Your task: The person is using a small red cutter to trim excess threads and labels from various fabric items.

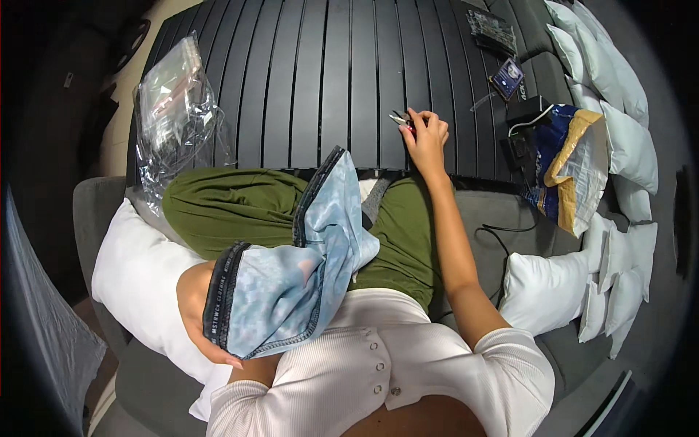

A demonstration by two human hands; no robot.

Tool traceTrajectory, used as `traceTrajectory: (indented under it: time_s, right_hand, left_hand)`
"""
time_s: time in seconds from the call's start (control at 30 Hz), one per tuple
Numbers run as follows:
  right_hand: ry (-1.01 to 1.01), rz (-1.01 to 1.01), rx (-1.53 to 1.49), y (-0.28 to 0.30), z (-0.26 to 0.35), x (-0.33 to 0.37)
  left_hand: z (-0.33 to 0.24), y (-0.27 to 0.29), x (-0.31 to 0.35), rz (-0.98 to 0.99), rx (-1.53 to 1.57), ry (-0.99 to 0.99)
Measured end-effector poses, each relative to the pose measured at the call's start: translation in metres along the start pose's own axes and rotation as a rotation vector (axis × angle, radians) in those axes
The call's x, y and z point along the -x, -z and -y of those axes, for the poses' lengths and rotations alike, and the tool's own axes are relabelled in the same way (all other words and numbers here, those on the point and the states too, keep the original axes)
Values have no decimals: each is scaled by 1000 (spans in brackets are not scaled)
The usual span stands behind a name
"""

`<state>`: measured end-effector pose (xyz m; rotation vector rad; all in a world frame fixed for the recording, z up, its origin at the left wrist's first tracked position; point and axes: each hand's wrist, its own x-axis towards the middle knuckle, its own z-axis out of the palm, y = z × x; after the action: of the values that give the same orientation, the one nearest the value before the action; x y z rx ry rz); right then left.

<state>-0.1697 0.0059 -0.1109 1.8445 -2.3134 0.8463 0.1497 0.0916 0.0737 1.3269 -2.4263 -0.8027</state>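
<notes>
A light-blue tie-dyed garment (280,280) with a black elastic waistband lies bunched over my lap and left forearm. My left hand (200,313) is wrapped round its band at the left, fingers partly hidden beneath the cloth. Over the table, my right hand (427,138) has its fingers closed on a small pair of snips (400,119). Their short metal blades point left and stand slightly apart, and a bit of red handle shows under the fingers.
Before me is a black slatted table (324,80), with clear plastic bags (178,116) at its left. A blue-and-yellow bag (571,167), a black power adapter (528,109), a small dark packet (507,78) and a plastic-wrapped bundle (491,33) are on the right. White pillows (542,291) surround the grey seat.
</notes>
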Motion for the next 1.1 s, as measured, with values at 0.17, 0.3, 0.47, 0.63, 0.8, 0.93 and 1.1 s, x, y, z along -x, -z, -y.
traceTrajectory:
  time_s: [0.17, 0.3, 0.47, 0.63, 0.8, 0.93, 1.1]
  right_hand:
    - [-18, 22, 18, 8, 6, 0]
    - [133, -43, -177, 15, 40, 1]
    - [426, 623, -476, 21, 102, 35]
    - [554, 1540, -507, 43, 134, 47]
    - [301, 1538, -1087, 49, 110, 51]
    - [557, 1796, -940, 55, 107, 55]
    - [446, 1382, -973, 46, 77, 58]
  left_hand:
    - [0, -1, 0, 168, -186, 35]
    - [-12, -2, -17, -545, 95, -374]
    - [-32, 58, -74, 734, 316, -63]
    - [-30, 61, -72, 608, 674, -170]
    - [-22, 56, -74, 486, 1038, -296]
    - [-12, 52, -76, 361, 1325, -391]
    - [0, 44, -74, 199, 1691, -514]
